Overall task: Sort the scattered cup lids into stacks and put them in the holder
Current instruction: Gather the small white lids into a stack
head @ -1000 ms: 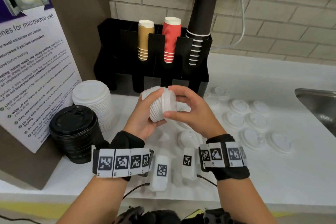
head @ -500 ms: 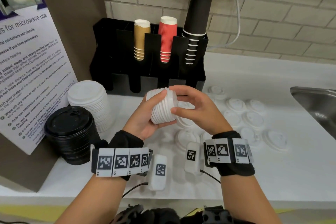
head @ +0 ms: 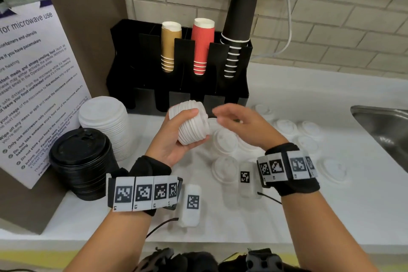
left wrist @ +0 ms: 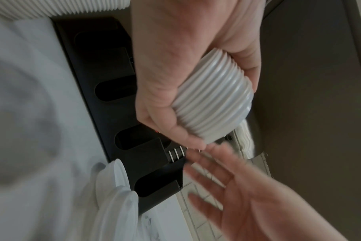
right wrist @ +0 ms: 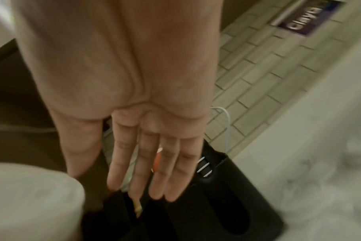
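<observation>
My left hand [head: 176,137] grips a stack of small white lids [head: 193,125] on its side, above the counter and in front of the black holder [head: 176,86]. The left wrist view shows the stack of small white lids [left wrist: 212,104] wrapped by thumb and fingers. My right hand [head: 238,123] hovers just right of the stack, fingers straight, holding nothing; the right wrist view shows my right hand [right wrist: 146,163] flat and blurred. Several loose white lids [head: 306,130] lie scattered on the counter at right and under my hands.
A tall stack of larger white lids [head: 106,121] and a stack of black lids [head: 81,161] stand at left by a leaning sign [head: 33,77]. The holder carries gold, red and black cups [head: 202,46]. A steel sink [head: 386,130] lies at right.
My right hand has let go of the lid stack and drawn away to the right with its fingers spread. The left hand still holds the stack in the same spot.
</observation>
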Demonstrator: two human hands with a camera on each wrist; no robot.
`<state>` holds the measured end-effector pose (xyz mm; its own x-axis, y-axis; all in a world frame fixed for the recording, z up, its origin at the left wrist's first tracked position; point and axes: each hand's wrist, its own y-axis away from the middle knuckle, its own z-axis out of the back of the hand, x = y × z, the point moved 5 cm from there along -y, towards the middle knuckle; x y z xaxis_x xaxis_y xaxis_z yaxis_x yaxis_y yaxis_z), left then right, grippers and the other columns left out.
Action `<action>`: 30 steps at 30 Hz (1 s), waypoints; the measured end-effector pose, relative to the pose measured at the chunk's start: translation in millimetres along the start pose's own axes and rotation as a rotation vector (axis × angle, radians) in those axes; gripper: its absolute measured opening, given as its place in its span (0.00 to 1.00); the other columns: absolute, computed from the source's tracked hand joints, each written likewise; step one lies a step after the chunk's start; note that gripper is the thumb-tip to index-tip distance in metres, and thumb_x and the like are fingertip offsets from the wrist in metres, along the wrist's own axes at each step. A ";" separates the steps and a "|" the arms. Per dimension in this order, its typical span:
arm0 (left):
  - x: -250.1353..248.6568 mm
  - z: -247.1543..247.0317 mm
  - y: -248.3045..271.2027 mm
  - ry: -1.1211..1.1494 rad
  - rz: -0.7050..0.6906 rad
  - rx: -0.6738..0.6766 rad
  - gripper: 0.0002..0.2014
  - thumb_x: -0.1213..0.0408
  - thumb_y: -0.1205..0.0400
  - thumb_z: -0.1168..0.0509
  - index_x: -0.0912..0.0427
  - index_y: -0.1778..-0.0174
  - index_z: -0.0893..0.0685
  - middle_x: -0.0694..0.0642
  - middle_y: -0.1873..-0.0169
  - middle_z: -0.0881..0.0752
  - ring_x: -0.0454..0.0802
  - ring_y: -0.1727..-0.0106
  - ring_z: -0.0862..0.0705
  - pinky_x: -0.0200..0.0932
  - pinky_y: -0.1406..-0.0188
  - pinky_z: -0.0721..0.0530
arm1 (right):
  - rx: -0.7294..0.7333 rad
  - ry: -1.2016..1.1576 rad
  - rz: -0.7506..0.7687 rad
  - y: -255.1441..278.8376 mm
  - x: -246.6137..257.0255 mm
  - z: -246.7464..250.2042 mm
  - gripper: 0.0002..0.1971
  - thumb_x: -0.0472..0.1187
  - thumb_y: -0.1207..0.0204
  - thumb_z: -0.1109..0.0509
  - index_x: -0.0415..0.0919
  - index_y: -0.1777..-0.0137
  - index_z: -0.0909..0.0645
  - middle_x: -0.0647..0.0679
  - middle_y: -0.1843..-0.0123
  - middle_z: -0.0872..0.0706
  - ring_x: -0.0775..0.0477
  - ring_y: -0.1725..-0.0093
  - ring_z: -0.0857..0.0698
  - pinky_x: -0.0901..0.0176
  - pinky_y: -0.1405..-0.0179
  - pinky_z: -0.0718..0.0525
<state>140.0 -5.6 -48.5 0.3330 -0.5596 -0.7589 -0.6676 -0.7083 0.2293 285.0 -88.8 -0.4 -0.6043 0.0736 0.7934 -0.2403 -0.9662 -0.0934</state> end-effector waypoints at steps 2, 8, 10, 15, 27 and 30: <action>-1.9 4.3 -1.4 0.024 -0.012 -0.019 0.30 0.60 0.35 0.25 0.50 0.35 0.22 0.57 0.44 0.15 0.55 0.48 0.12 0.52 0.63 0.11 | 0.184 0.321 -0.100 -0.4 -13.8 -9.7 0.17 0.51 0.27 0.24 0.47 0.40 0.17 0.55 0.46 0.17 0.54 0.48 0.18 0.60 0.45 0.21; -4.8 6.5 -3.5 0.014 -0.039 -0.027 0.32 0.59 0.35 0.24 0.51 0.34 0.22 0.56 0.47 0.13 0.53 0.51 0.09 0.53 0.62 0.10 | 0.518 0.950 -0.291 10.3 -37.8 -49.2 0.36 0.64 0.41 0.20 0.45 0.39 0.27 0.50 0.49 0.19 0.48 0.53 0.20 0.59 0.61 0.25; -3.1 6.9 -3.2 0.010 -0.033 -0.030 0.32 0.59 0.35 0.24 0.51 0.33 0.22 0.56 0.45 0.14 0.54 0.47 0.11 0.53 0.61 0.10 | 0.507 0.997 -0.276 11.1 -39.9 -53.7 0.36 0.62 0.41 0.19 0.45 0.38 0.28 0.49 0.49 0.19 0.47 0.55 0.21 0.57 0.62 0.25; 1.2 8.7 -4.2 0.009 -0.010 -0.016 0.29 0.60 0.35 0.24 0.48 0.37 0.21 0.56 0.43 0.15 0.56 0.44 0.13 0.54 0.61 0.10 | 0.501 0.815 -0.282 12.5 -45.2 -50.2 0.35 0.57 0.38 0.20 0.51 0.33 0.31 0.51 0.49 0.22 0.49 0.54 0.21 0.59 0.62 0.24; 9.6 -5.5 -0.8 -0.071 0.015 0.055 0.38 0.58 0.33 0.23 0.53 0.25 0.27 0.62 0.32 0.18 0.63 0.34 0.16 0.55 0.56 0.11 | -0.097 -0.311 0.004 16.3 1.6 -0.3 0.22 0.48 0.34 0.21 0.61 0.40 0.21 0.47 0.49 0.15 0.45 0.48 0.13 0.54 0.45 0.13; 9.8 -8.4 -0.9 -0.096 -0.002 0.069 0.39 0.56 0.32 0.24 0.53 0.24 0.28 0.63 0.31 0.19 0.63 0.33 0.17 0.58 0.50 0.11 | -0.162 -0.290 0.044 20.9 4.5 -8.9 0.22 0.43 0.30 0.21 0.59 0.38 0.21 0.51 0.47 0.15 0.51 0.48 0.14 0.57 0.47 0.13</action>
<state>149.5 -14.0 -51.1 0.2713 -0.5124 -0.8148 -0.7121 -0.6764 0.1882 270.5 -106.5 -4.1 -0.3813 -0.0627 0.9223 -0.3503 -0.9135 -0.2069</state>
